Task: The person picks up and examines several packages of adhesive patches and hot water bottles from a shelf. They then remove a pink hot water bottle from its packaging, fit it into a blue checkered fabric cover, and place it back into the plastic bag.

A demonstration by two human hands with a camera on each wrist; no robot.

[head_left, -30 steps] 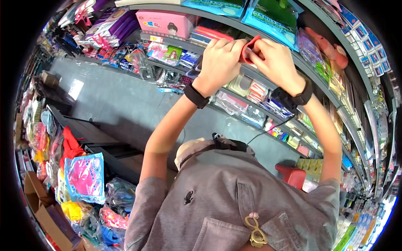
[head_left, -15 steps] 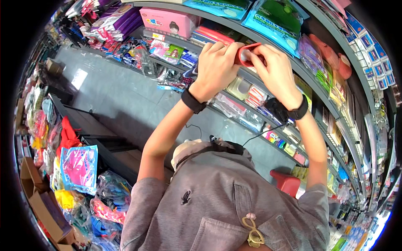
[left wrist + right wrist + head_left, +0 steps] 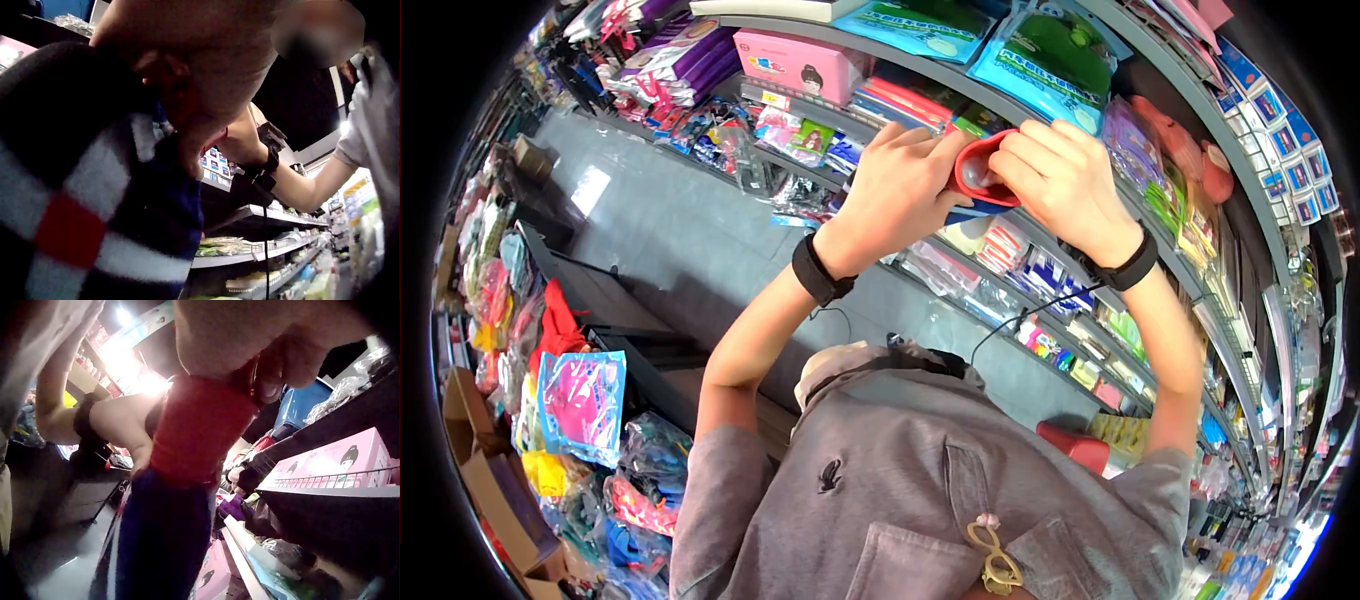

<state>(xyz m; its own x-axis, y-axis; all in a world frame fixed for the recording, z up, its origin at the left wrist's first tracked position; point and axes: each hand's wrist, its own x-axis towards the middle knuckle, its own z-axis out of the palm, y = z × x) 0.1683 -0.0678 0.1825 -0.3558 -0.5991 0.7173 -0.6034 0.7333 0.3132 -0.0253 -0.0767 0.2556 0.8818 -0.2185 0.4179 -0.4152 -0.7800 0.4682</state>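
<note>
Both hands hold a checked fabric sleeve with a red cuff [image 3: 961, 165] up in front of the shelves. My left hand [image 3: 895, 190] grips one side of the cuff, and my right hand [image 3: 1062, 185] pinches the other side. Between them the cuff's mouth is stretched into a round opening, with a greyish inside showing. In the right wrist view the red cuff [image 3: 200, 428] leads down into a dark blue body [image 3: 162, 544]. Close to the left wrist camera, the checked cloth [image 3: 112, 206] shows black, white, red and blue. My right fingertips are partly hidden inside the cuff.
Shelves run behind the hands, with a pink box [image 3: 795, 65] and blue-green packs [image 3: 1050, 60] near the top. A red stool [image 3: 1072, 447] stands low at the right. Packaged goods and a cardboard box [image 3: 495, 500] line the left.
Both hands have come lower and closer to the body with the sleeve. The cuff's mouth has been spread wider, and more of its inside and blue body shows.
</note>
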